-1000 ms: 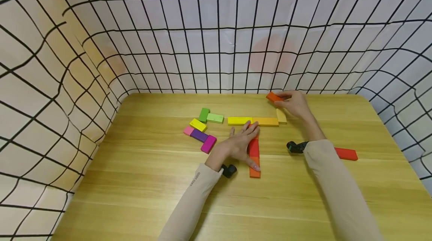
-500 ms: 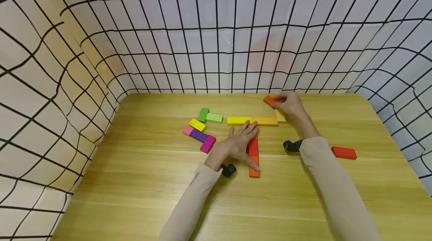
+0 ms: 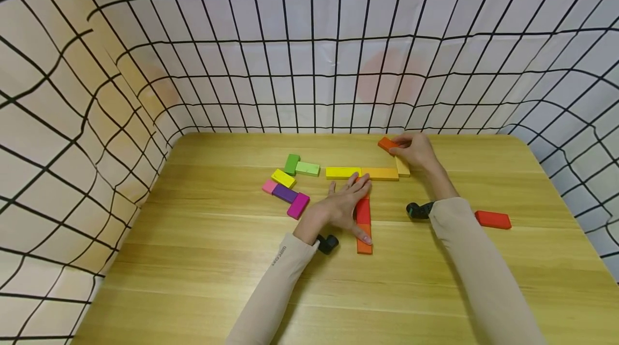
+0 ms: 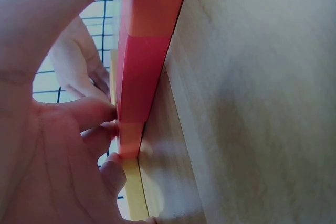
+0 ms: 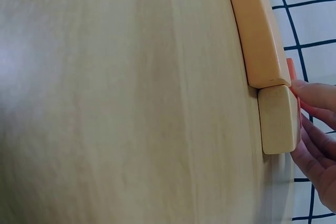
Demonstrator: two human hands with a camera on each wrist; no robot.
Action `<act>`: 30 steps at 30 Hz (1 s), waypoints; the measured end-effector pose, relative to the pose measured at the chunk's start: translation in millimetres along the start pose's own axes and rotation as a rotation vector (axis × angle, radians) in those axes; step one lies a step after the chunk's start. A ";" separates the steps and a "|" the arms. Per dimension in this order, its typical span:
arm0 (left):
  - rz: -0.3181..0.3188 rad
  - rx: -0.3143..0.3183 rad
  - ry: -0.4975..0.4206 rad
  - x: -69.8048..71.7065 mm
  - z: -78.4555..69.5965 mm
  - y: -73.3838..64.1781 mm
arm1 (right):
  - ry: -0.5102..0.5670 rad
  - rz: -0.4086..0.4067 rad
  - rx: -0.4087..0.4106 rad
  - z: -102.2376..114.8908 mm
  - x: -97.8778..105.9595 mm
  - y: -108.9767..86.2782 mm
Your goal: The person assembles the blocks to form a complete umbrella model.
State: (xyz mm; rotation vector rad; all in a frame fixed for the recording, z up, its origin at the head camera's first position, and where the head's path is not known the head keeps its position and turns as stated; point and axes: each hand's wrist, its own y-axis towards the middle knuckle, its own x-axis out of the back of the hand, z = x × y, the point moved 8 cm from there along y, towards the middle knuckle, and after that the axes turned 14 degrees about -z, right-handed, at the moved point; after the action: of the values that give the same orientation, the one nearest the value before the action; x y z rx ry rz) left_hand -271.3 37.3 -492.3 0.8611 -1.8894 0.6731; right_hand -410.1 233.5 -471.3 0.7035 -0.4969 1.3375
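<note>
My left hand (image 3: 338, 209) lies with fingers spread over a column of flat blocks, touching its red block (image 3: 362, 210) and the orange-red block (image 3: 365, 248) at its near end. In the left wrist view, fingertips touch the side of the red block (image 4: 144, 77). My right hand (image 3: 419, 151) pinches an orange-red block (image 3: 387, 144) at the far end of a tan block (image 3: 402, 166). The tan block adjoins an orange block (image 3: 382, 174), which continues into a yellow block (image 3: 342, 173). In the right wrist view, the tan block (image 5: 278, 119) largely hides the pinched block.
Left of the row lies a cluster: green (image 3: 292, 164), light green (image 3: 307, 169), yellow (image 3: 283, 179), pink (image 3: 269, 187), purple (image 3: 285, 193) and magenta (image 3: 298, 206) blocks. A separate red block (image 3: 493, 220) lies beyond my right sleeve. Black wire mesh (image 3: 314, 55) encloses the wooden table (image 3: 193, 280).
My right hand has shifted slightly left and nearer with the orange-red block, then stayed in place over the last half second. The left hand has stayed on the column.
</note>
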 end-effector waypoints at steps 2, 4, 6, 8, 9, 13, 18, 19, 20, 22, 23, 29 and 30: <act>0.002 0.000 -0.008 0.2 0.2 -0.1 | -0.003 0.001 0.003 0.0 -0.3 0.1; 0.002 0.000 -0.009 0.0 0.5 0.2 | -0.003 0.002 0.005 0.2 -0.5 0.1; 0.002 -0.001 -0.012 -0.2 0.7 0.5 | 0.002 0.002 0.006 0.0 -0.6 0.2; 0.000 -0.003 -0.012 -0.5 1.0 1.0 | 0.005 0.001 0.006 -0.1 -0.6 0.3; 0.000 -0.003 -0.012 -0.6 1.1 1.1 | 0.007 0.001 0.006 -0.1 -0.6 0.3; -0.002 -0.006 -0.013 -1.0 1.5 1.4 | 0.004 -0.001 0.011 0.5 -0.6 0.2; -0.002 -0.003 -0.012 -1.2 1.8 1.3 | 0.002 0.004 0.007 0.8 -1.9 -0.3; -0.002 -0.003 -0.010 -1.2 1.7 1.4 | 0.002 0.004 0.005 0.6 -2.0 -0.3; -0.002 -0.003 -0.009 -1.3 1.5 1.5 | 0.002 0.006 0.005 0.6 -2.1 -0.6; -0.001 -0.004 -0.011 -1.5 1.0 1.6 | 0.001 0.006 0.007 0.4 -1.8 -1.0; -0.001 -0.005 -0.012 -1.4 0.7 1.7 | -0.002 0.004 0.009 0.4 -1.7 -1.2; -0.003 -0.008 -0.016 -1.0 0.1 1.5 | 0.006 0.017 0.007 -1.8 2.1 -2.7; -0.001 -0.006 -0.015 -1.1 0.2 1.2 | 0.010 0.025 0.007 -2.4 3.7 -3.4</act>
State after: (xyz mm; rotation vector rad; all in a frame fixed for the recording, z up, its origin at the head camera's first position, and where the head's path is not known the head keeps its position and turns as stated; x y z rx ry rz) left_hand -272.0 38.1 -493.4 0.8659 -1.9033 0.6616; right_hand -406.2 237.6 -470.9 0.6982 -0.4940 1.3663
